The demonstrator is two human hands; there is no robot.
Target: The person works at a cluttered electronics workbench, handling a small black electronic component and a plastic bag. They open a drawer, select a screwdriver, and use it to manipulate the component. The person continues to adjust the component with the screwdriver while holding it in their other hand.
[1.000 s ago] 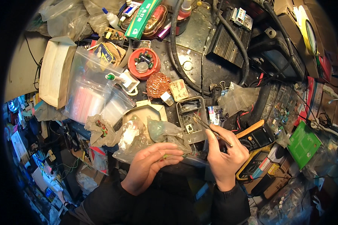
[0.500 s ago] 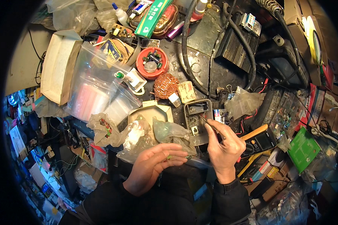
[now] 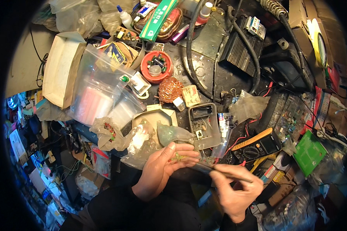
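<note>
My left hand [image 3: 162, 169] is cupped palm up, and small yellow-green parts [image 3: 178, 157] with thin leads rest against its fingers. My right hand [image 3: 235, 190] pinches slim dark tweezers [image 3: 235, 177] between thumb and fingers. Their tip points left, close to the fingertips of my left hand; whether it grips anything is too small to tell. Just beyond both hands stands a grey plastic tray [image 3: 216, 143] with small electronic parts in it. A greenish plastic bag [image 3: 171, 133] lies beside the tray, above my left hand.
A multimeter [image 3: 258, 148] lies right of the tray, near a green circuit board [image 3: 309, 153]. Beyond are a copper wire ball [image 3: 170, 89], a red bowl [image 3: 145, 73] of parts and thick black cables [image 3: 191, 50]. Clear zip bags [image 3: 92, 100] and a cardboard tray [image 3: 61, 71] lie left.
My right hand has drawn the tweezers out of the grey tray, down and right, and turned them toward my left hand. The left hand has shifted slightly right and tilted its palm up.
</note>
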